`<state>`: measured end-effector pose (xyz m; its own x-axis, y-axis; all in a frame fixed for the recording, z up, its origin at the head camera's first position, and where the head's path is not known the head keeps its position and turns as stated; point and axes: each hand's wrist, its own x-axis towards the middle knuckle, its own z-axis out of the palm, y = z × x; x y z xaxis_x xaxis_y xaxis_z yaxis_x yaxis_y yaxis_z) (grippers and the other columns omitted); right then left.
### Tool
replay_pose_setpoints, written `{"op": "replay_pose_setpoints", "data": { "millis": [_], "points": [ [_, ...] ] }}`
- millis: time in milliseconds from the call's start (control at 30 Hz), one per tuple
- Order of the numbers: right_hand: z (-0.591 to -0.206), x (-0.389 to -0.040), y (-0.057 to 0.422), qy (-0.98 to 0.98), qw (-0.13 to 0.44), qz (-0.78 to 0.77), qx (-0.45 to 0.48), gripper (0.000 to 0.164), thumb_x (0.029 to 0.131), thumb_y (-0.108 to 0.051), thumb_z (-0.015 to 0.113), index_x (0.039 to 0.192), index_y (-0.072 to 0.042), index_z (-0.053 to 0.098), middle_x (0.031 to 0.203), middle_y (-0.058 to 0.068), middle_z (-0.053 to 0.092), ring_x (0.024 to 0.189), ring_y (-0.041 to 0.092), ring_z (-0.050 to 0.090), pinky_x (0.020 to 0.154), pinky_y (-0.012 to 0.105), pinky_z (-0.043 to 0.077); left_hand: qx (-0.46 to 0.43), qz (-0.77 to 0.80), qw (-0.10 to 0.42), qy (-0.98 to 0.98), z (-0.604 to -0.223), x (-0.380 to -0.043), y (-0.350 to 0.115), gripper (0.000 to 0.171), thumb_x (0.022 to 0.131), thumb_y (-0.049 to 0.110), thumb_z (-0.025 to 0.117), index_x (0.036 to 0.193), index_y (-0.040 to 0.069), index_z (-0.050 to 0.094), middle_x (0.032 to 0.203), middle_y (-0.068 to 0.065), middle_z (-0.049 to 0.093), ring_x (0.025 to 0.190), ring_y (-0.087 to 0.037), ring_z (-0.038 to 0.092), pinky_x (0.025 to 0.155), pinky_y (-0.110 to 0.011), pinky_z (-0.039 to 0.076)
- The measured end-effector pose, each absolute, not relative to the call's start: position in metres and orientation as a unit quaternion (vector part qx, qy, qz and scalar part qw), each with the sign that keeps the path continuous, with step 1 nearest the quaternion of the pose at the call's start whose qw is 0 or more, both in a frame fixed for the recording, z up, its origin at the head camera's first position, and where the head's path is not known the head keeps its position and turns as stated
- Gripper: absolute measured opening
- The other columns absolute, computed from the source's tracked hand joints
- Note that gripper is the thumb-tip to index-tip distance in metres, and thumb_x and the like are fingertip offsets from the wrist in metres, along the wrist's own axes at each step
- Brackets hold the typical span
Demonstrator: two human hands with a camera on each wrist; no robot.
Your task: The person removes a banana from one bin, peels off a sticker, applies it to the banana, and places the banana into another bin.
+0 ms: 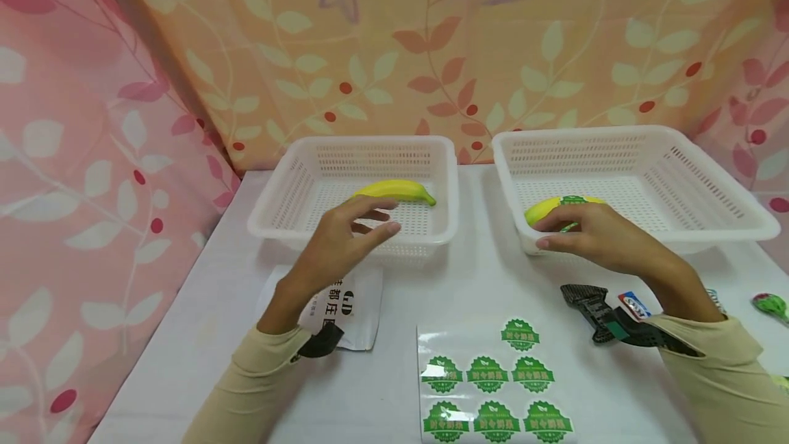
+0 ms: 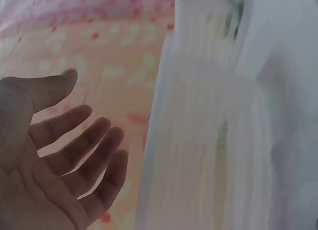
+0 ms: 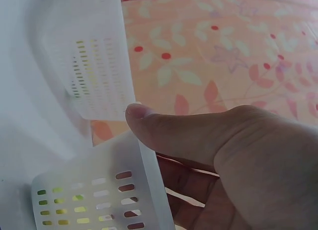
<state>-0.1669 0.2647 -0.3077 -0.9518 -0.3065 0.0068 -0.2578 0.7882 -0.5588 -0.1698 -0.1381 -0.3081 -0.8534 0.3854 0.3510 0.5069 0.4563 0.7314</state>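
Observation:
In the head view, two white perforated baskets stand at the back of the table: the left basket (image 1: 376, 139) and the right basket (image 1: 585, 131). A yellow banana (image 1: 397, 190) with a greenish tip lies in the left one. My left hand (image 1: 335, 242) hovers over that basket's near side, fingers loosely bent and holding nothing. A second banana (image 1: 540, 212), bearing a green sticker (image 1: 573, 199), lies in the right basket by its near left corner. My right hand (image 1: 600, 235) is over that corner, partly covering the banana. In the right wrist view, its thumb (image 3: 174, 133) is at the basket's rim.
A clear-backed sheet (image 1: 462, 338) of several green round stickers lies at the front middle. A white printed pouch (image 1: 364, 321) is under my left forearm. Beside my right wrist are a black patterned object (image 1: 585, 297) and a small red-and-blue packet (image 1: 633, 305). A green-and-red wrapped item (image 1: 770, 305) lies far right.

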Motion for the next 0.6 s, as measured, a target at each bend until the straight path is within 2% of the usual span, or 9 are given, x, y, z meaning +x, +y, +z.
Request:
{"op": "replay_pose_setpoints", "data": {
  "millis": [167, 400, 500, 600],
  "points": [
    [-0.309, -0.166, 0.266, 0.942, 0.037, -0.298, -0.149, 0.035, 0.095, -0.032, 0.082, 0.122, -0.01, 0.078, 0.118, 0.007, 0.071, 0.107, 0.026, 0.057, 0.083, 0.028, 0.05, -0.215, -0.431, 0.055, -0.875, -0.301, -0.185, -0.181, 0.054, 0.095, 0.031, 0.082, 0.145, 0.016, 0.064, 0.143, 0.0, 0.064, 0.128, -0.023, 0.063, 0.102, -0.049, 0.057],
    [-0.309, -0.167, 0.265, 0.941, 0.037, -0.303, -0.149, 0.036, 0.095, -0.033, 0.082, 0.122, -0.01, 0.078, 0.119, 0.009, 0.07, 0.108, 0.028, 0.056, 0.083, 0.029, 0.049, -0.146, -0.398, 0.016, -0.906, -0.29, -0.195, -0.244, 0.073, 0.096, 0.04, 0.08, 0.159, 0.019, 0.049, 0.161, -0.009, 0.05, 0.142, -0.036, 0.053, 0.113, -0.059, 0.047],
    [-0.309, -0.166, 0.265, 0.941, 0.038, -0.303, -0.146, 0.037, 0.095, -0.033, 0.082, 0.123, -0.009, 0.078, 0.119, 0.009, 0.069, 0.109, 0.029, 0.056, 0.084, 0.029, 0.049, -0.107, -0.384, -0.007, -0.917, -0.29, -0.197, -0.268, 0.083, 0.095, 0.044, 0.079, 0.164, 0.02, 0.041, 0.168, -0.011, 0.04, 0.144, -0.045, 0.047, 0.116, -0.065, 0.041],
    [-0.311, -0.165, 0.266, 0.941, 0.039, -0.304, -0.143, 0.037, 0.095, -0.032, 0.082, 0.123, -0.009, 0.077, 0.119, 0.009, 0.069, 0.108, 0.028, 0.056, 0.083, 0.029, 0.049, -0.074, -0.37, -0.03, -0.925, -0.293, -0.201, -0.287, 0.096, 0.091, 0.047, 0.082, 0.169, 0.02, 0.03, 0.173, -0.015, 0.026, 0.149, -0.049, 0.035, 0.117, -0.073, 0.032]
  ]
}}
